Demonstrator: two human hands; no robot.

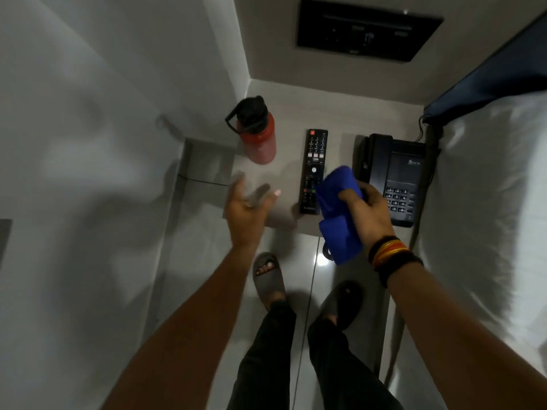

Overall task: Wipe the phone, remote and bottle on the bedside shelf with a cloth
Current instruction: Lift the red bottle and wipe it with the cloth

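Three items on bedside shelf (284, 119): capped red bottle (258, 134), contents unseen | TV remote (313, 170) | desk phone (393, 176) | right hand (367, 211) grasps blue cloth (340, 214) | left hand (247, 204) spread, empty

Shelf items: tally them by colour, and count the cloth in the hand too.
Black: 2, the remote and the phone
Red: 1, the bottle
Blue: 1, the cloth, held in the right hand
Total: 4
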